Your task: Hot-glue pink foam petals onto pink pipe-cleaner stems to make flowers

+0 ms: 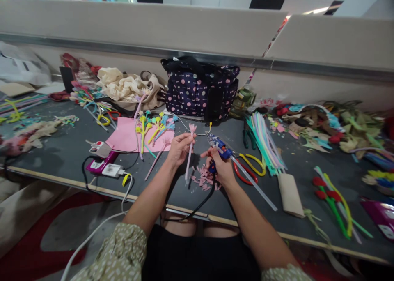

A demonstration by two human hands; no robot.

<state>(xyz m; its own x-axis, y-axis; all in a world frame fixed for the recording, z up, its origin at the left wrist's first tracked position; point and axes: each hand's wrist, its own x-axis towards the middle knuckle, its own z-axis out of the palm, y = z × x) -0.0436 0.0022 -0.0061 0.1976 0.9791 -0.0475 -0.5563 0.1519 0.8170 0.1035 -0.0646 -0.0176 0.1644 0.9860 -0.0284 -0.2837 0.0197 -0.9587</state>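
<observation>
Between the fingers of my left hand [181,148] a pink pipe-cleaner flower [190,155] stands nearly upright, its frilled head above my fingertips and its stem hanging down. My right hand [219,164] is wrapped round a blue hot glue gun [222,146], its index finger reaching toward the flower. The gun's nozzle points up and away, apart from the flower. A long clear glue stick [254,184] sticks out of its back, and a black cord runs down from the handle. Small pink pipe-cleaner pieces [207,177] lie in a heap below my hands.
Finished-looking yellow and blue stems lie on a pink sheet [123,133] to the left, near a power strip [104,164]. Scissors [250,168] and a pipe-cleaner bundle [266,143] lie right. A dotted bag [197,90] stands behind, beside a bottle [243,100].
</observation>
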